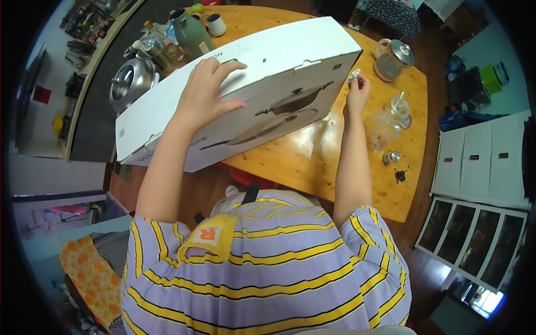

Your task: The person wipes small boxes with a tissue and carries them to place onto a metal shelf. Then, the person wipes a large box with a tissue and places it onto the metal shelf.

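Observation:
A long white cardboard box (pixel 259 71) stands at a slant across the wooden table, its left end past the table's near edge. Its side bears a printed picture of lidded pans (pixel 289 104) and some writing. My left hand (pixel 205 90) lies over the box's top edge, fingers and thumb spread apart; it touches the box without closing around it. Just off the box's right end, my right hand (pixel 358 92) pinches a small crumpled white scrap (pixel 354 75), perhaps tissue or tape. The underside of the box is hidden.
On the wooden table (pixel 310 159) stand a glass kettle (pixel 391 60), a glass cup (pixel 400 105), a plastic bag (pixel 382 130), a small jar (pixel 390 157) and keys (pixel 400 176). Behind the box are a green thermos jug (pixel 190 33), a white mug (pixel 216 25), glass bottles (pixel 161 50) and a steel pot (pixel 132 81).

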`<state>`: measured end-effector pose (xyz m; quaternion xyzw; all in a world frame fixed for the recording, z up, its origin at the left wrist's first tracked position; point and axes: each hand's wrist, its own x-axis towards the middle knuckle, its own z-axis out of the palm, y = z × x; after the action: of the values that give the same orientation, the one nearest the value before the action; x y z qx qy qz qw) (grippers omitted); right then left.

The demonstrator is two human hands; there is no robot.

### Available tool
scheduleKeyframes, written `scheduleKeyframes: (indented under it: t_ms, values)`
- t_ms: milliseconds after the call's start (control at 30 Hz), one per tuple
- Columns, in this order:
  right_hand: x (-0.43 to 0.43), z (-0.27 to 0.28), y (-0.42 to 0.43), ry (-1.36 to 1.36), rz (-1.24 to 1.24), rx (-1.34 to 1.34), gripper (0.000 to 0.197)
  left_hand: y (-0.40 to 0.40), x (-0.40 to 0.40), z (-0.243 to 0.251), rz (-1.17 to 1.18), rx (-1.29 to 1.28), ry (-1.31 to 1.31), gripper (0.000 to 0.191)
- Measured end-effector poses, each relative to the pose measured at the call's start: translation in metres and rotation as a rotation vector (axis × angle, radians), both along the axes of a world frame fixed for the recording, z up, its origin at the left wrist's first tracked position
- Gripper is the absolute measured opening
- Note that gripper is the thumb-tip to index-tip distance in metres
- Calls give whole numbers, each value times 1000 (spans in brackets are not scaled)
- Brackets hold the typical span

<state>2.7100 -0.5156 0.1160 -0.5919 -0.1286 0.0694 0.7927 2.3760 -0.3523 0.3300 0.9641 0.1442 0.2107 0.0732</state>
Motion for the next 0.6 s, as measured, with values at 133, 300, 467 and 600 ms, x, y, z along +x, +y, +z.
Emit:
scheduleKeyframes:
  t_ms: [133, 300, 467, 600]
  values:
    - [-14, 7, -39, 94, 151, -7, 13, -4, -3, 3, -69, -58, -42, 82]
    - [-56, 17, -87, 82, 134, 17, 14, 2, 8, 15, 16, 118, -26, 84]
    - [-69, 20, -101, 61, 177, 73, 12, -34, 76, 15, 169, 467, 102, 87]
    - [-88, 22, -96, 79, 192, 136, 11, -81, 134, -10, 140, 417, 12, 89]
